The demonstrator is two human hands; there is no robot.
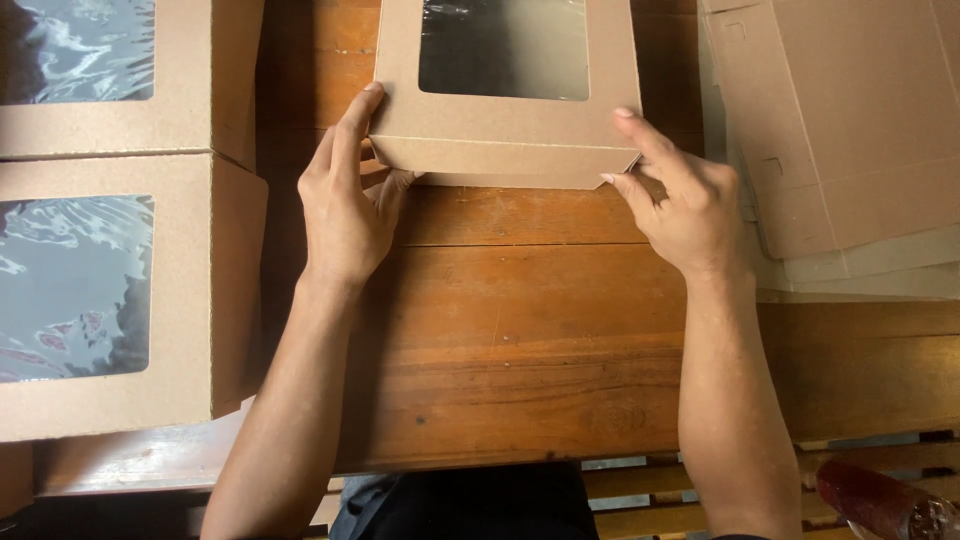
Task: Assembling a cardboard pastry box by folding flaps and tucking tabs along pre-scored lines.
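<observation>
A brown cardboard box [400,60] with a clear plastic window in its lid lies on the wooden table [520,300] at the top centre. My left hand [345,205] grips its near left corner, index finger along the lid's edge and thumb under the front flap. My right hand [685,195] holds the near right corner, index finger on top and thumb at the flap's tip. The folded front flap runs between both hands.
Two assembled window boxes stand at the left, one at the back [190,90] and one nearer [180,300]. A stack of flat unfolded cardboard blanks [860,140] lies at the right. A reddish round object [880,500] sits at the bottom right below the table edge.
</observation>
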